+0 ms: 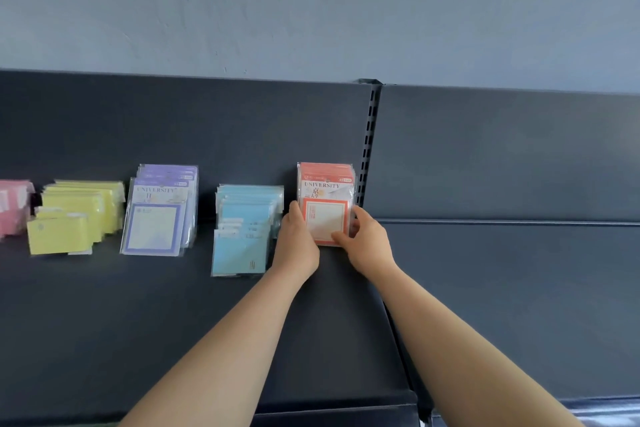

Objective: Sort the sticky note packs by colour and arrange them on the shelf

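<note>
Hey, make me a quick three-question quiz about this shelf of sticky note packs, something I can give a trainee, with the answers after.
1. True or false: the left hand and the right hand both hold the red packs.
2. Which packs are farthest left on the shelf? A pink packs; B green packs; C white packs.
3. Fill in: the purple packs stand between the yellow packs and the ___ packs.
Key: 1 true; 2 A; 3 blue.
</note>
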Demonstrator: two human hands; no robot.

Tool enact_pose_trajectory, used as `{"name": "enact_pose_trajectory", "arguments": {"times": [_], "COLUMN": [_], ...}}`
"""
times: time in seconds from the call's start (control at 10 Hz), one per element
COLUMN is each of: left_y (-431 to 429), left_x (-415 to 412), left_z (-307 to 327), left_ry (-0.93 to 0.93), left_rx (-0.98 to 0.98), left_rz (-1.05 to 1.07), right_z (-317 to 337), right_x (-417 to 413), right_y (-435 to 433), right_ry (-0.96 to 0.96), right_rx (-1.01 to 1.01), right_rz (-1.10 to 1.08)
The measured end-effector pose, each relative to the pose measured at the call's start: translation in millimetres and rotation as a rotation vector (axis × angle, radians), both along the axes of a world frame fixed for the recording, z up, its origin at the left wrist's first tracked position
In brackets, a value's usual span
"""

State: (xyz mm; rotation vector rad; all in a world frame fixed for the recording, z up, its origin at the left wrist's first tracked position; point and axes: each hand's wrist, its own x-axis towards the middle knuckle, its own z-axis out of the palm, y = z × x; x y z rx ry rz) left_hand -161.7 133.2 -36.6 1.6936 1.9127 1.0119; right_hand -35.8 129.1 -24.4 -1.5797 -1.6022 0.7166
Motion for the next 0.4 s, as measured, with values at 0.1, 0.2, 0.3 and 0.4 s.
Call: {"name": "enact_pose_trajectory", "arguments": {"times": [0.1,0.2,0.3,0.4], "left_y": [4,2,0,-6], "left_x": [-3,-4,-5,-4], "left_z": [-3,-3,-1,4], "left_ry": [-0.020,-0.051,-0.068,-0.081], "left_rx": [0.007,0.004,-0.018,-0.017], "left_rz": [-0.014,-0.029,-0.025,-0.038], "right_z": [-2,-3,-6,-4], "right_x": [1,3,5,6], "right_y": [3,1,3,2], "right_ry": [0.002,0.000,-0.005,-0.025], "right_rx": [-0.007,-0.043,-0.064,-0.060], "right_rz": [0.005,0.016,-0.009,-0.046]}}
